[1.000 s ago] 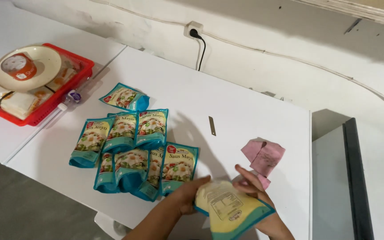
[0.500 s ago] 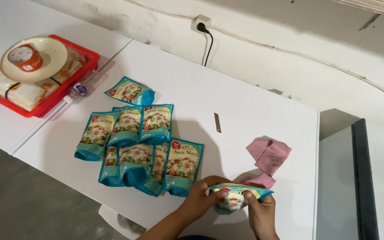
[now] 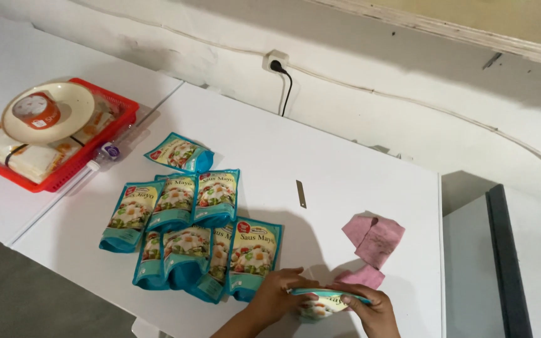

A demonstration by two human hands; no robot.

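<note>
Both the left hand [image 3: 277, 294] and right hand [image 3: 374, 308] grip a teal plastic sauce pouch [image 3: 324, 302] flat at the table's six o'clock edge, seemingly mid-handling, with placement beside the teal pouch cluster [image 3: 189, 235] at nine o'clock needing alignment.

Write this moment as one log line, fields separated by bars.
left hand + right hand: hold teal pouch | other pouches: lying left | pink cloth: beside | table: white

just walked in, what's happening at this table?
A person's left hand and right hand hold one teal sauce pouch flat at the near edge of the white table. More teal pouches lie overlapped to the left, a pink cloth to the right, a red tray far left.
</note>
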